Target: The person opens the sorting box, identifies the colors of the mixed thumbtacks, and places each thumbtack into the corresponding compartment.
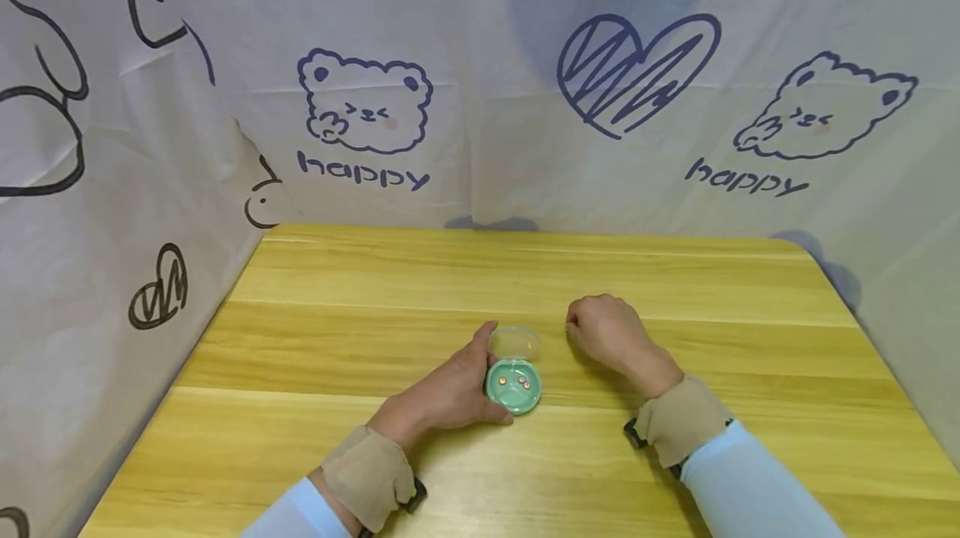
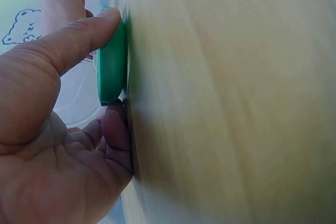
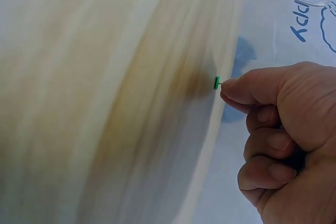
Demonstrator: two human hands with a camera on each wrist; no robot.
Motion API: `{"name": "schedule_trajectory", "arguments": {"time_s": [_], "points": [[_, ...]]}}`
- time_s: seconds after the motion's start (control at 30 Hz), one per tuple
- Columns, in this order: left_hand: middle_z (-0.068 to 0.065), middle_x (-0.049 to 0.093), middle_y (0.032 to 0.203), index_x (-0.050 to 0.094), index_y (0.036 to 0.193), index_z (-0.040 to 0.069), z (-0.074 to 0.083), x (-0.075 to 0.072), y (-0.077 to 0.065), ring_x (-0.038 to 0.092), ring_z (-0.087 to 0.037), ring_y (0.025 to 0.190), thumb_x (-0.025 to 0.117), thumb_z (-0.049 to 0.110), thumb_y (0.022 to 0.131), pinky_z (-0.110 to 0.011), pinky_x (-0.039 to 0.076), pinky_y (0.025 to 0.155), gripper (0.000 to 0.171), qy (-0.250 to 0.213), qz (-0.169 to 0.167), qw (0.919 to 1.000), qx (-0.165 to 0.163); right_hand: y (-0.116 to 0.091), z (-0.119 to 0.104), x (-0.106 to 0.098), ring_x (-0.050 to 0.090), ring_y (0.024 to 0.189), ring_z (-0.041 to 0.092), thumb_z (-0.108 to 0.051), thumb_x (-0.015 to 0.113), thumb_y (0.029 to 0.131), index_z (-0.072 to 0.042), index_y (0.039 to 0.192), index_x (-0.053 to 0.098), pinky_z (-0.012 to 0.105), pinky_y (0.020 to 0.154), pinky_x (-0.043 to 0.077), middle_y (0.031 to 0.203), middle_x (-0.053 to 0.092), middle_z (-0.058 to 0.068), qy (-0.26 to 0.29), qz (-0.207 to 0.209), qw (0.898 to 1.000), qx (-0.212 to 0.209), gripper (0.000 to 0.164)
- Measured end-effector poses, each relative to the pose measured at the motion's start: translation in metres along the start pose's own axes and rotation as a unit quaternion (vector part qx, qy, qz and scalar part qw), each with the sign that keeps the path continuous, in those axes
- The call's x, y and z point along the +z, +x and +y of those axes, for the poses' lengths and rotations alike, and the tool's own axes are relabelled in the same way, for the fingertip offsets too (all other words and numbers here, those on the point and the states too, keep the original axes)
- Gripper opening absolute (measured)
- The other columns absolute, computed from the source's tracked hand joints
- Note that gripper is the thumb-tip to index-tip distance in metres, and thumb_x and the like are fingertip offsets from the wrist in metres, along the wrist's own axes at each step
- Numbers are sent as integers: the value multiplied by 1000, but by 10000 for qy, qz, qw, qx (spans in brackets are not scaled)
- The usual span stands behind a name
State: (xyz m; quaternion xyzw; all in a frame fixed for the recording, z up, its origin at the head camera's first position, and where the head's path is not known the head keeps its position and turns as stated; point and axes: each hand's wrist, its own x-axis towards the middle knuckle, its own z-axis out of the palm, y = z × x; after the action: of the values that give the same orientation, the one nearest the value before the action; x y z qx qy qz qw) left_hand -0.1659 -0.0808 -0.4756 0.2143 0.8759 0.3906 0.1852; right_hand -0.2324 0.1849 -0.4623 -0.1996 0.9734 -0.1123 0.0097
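Note:
My left hand (image 1: 459, 386) grips a small round green box (image 1: 513, 399) from its left side, thumb at the near edge and fingers round the far side. Its clear hinged lid (image 1: 515, 344) stands raised behind. Inside lie a few tiny gold-coloured round pieces (image 1: 502, 381). In the left wrist view the green box (image 2: 111, 64) sits edge-on, low against the table. To the right of the box, my right hand (image 1: 609, 333) pinches a tiny pin with a flat green head (image 3: 216, 83) between thumb and forefinger, its other fingers curled. From the head view that pin is hidden.
Everything is on a yellow wood-grain table (image 1: 360, 271). White cloth (image 1: 487, 105) printed with bears and hearts hangs behind and at both sides. Each wrist wears a beige band (image 1: 686, 421) with a dark camera strapped to it.

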Motion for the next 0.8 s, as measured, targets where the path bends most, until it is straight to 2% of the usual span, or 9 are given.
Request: {"name": "schedule_trajectory", "arguments": {"time_s": [0.23, 0.43, 0.8], "points": [[-8, 58, 127, 7, 167, 3, 1, -1, 0, 57, -19, 115, 96, 25, 78, -44, 44, 110, 128, 16, -7, 10000, -36, 0, -2, -1, 64, 71, 17, -8, 66, 95, -13, 81, 73, 40, 68, 55, 79, 71, 0, -80, -9, 9999, -62, 17], [-8, 58, 126, 7, 167, 3, 1, -2, 1, 57, -19, 114, 96, 26, 77, -44, 44, 111, 129, -12, -17, 10000, -24, 3, -4, 0, 54, 64, 15, -5, 63, 92, -14, 75, 65, 35, 60, 48, 70, 62, -3, -244, -89, 9995, -174, 19], [-7, 58, 127, 7, 167, 4, 2, -2, 0, 57, -19, 115, 96, 26, 78, -43, 44, 111, 128, 40, -32, 10000, -46, 6, -5, -2, 61, 68, 16, -6, 65, 89, -14, 76, 69, 39, 64, 54, 74, 68, -1, -322, -145, 9992, -180, 15]]}}
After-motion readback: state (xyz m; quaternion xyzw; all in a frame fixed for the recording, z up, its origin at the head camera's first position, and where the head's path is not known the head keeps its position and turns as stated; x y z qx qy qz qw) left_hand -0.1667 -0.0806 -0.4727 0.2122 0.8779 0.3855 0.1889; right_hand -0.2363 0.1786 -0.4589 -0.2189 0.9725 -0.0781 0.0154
